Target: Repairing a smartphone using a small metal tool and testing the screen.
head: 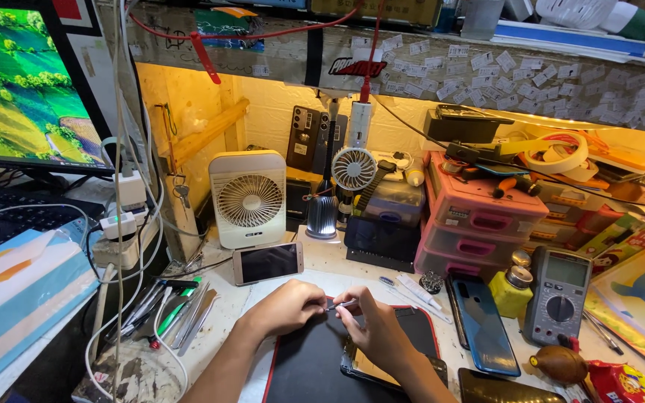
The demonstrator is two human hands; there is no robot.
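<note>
Both hands, left [287, 304] and right [371, 326], pinch a small slim tool [341, 304] lying roughly left-to-right above the black mat [307, 366].

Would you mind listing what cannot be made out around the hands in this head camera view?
- Small part pinched between left hand and right hand: too small, and the fingertips cover most of it.
- Phone under the right hand: hand and wrist hide its middle.
- Black mat: cut off by the bottom edge.
- Tweezers and tools left of the mat: overlapping, tangled with white cables, so their kinds are unclear.
</note>
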